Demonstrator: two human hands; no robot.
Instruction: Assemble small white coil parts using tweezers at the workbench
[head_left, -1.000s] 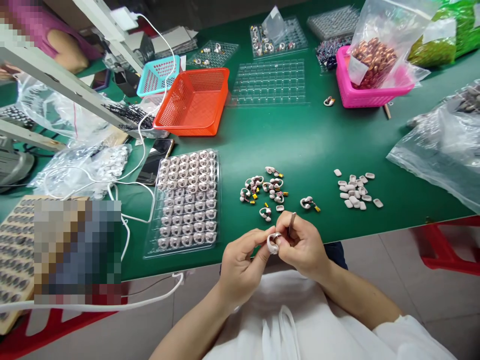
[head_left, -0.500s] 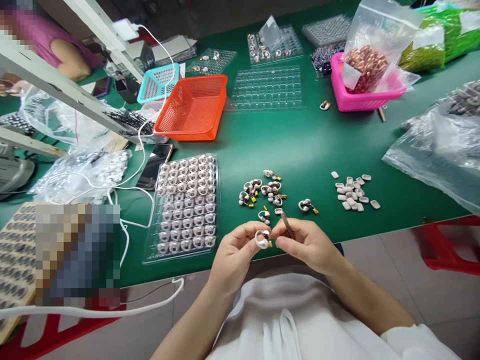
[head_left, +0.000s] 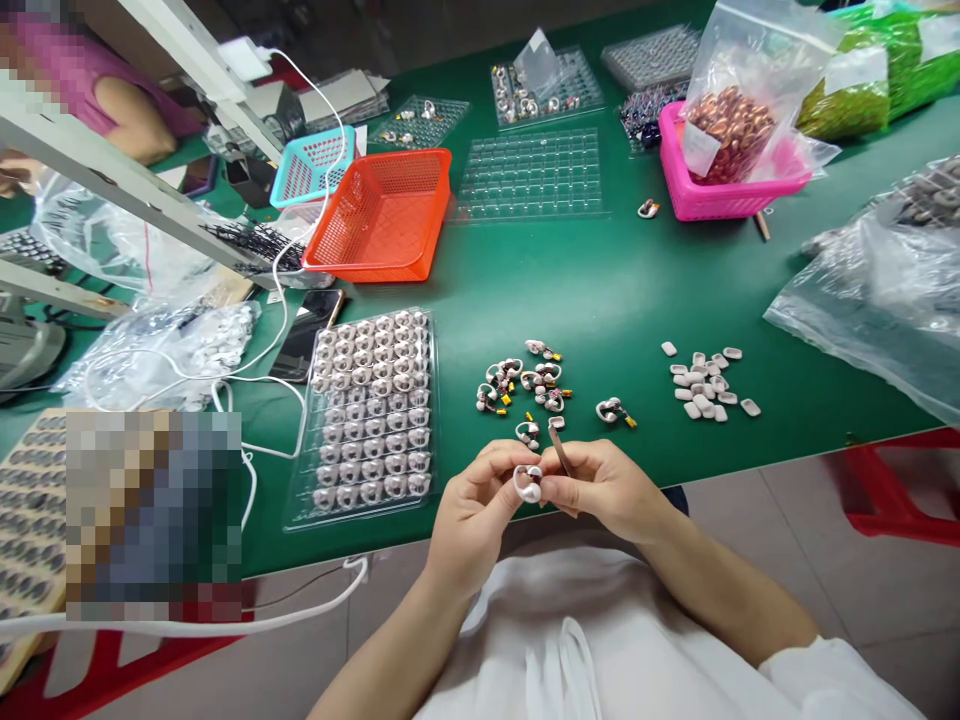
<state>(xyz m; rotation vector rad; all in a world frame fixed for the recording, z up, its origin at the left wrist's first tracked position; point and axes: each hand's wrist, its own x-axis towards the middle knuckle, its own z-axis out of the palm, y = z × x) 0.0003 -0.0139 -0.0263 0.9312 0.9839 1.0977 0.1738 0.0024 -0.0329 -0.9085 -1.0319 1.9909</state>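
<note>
My left hand (head_left: pixel 480 500) pinches a white C-shaped clip-on earbud (head_left: pixel 528 484) between thumb and fingertips, just off the table's front edge. My right hand (head_left: pixel 604 488) is closed on thin brownish metal tweezers (head_left: pixel 559 452), which tilt up out of the grip. Its thumb and fingertips also meet the right side of the earbud. What they press on there is hidden. Beyond my hands lies a loose group of similar earbuds (head_left: pixel 544 378) with yellow tabs. One earbud (head_left: pixel 616 411) sits apart to the right. A small pale cap (head_left: pixel 556 424) lies just above the tweezers.
Left stands a clear tray (head_left: pixel 300 505) with rows of pale shells. Small caps (head_left: pixel 705 385) lie scattered right. Further back are an orange basket (head_left: pixel 379 265), clear trays (head_left: pixel 532 175) and a pink basket (head_left: pixel 720 205) with a bag. A white cable (head_left: pixel 285 270) and phone (head_left: pixel 307 330) lie left.
The earbud has turned slightly in my fingers, and its yellow tab no longer shows. My right thumb has moved up against it, and the tweezers lean further left.
</note>
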